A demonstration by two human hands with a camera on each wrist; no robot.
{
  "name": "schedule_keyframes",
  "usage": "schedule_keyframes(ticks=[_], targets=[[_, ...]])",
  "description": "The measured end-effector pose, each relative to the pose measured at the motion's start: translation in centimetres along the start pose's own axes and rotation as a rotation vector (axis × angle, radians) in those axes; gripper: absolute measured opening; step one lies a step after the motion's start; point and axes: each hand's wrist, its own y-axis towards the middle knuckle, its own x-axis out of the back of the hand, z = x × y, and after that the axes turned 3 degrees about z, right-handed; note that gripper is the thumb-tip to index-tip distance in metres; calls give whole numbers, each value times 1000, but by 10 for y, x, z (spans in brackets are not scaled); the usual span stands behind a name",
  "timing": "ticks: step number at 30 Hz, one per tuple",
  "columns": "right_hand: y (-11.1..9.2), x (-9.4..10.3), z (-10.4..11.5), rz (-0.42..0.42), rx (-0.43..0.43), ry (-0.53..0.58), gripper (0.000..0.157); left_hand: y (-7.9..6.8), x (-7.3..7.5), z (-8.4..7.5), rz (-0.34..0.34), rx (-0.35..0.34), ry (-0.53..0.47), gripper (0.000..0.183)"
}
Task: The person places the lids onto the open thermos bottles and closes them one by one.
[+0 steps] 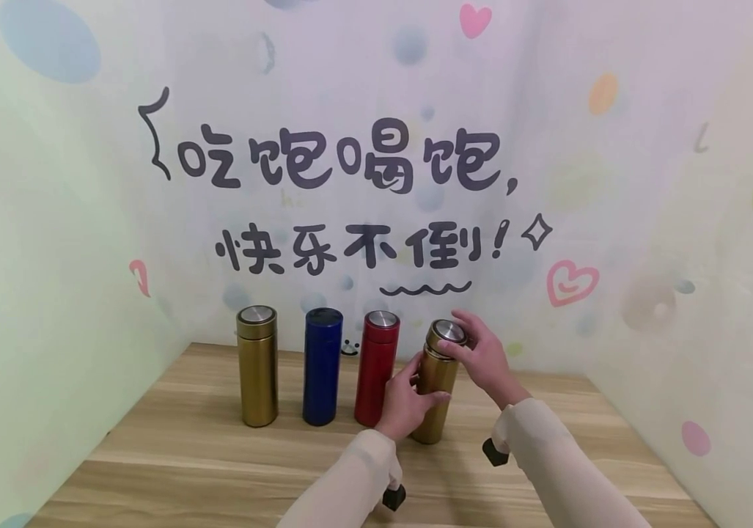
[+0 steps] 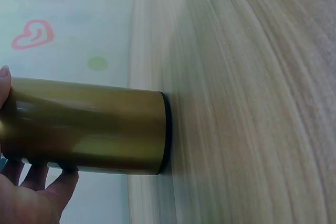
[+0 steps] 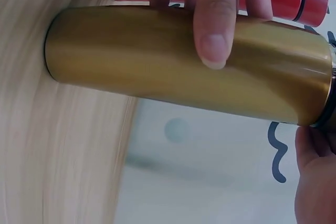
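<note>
A gold thermos bottle (image 1: 438, 381) stands at the right end of a row, leaning slightly in the head view. My left hand (image 1: 409, 403) grips its body, thumb across the near side, and in the left wrist view its fingers (image 2: 63, 184) lie along the gold wall. Up at the steel-topped lid (image 1: 449, 332), my right hand (image 1: 487, 361) holds the rim between thumb and fingers. A silver band shows between lid and body. The bottle's dark base (image 2: 167, 132) is at the tabletop. Just left of it is a red thermos (image 1: 376, 381), partly behind my left hand.
Further left on the wooden table (image 1: 171, 455) stand a blue thermos (image 1: 321, 370) and another gold thermos (image 1: 257, 378), both upright with lids on. Behind the row rises a printed backdrop (image 1: 363, 205) with dark lettering, and pale side walls flank the table.
</note>
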Motion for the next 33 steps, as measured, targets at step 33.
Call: schedule_keyframes(ticks=[33], targets=[[-3,-42,4,-337,-68,-240,79,1,-1,0,-11,27,22,80]])
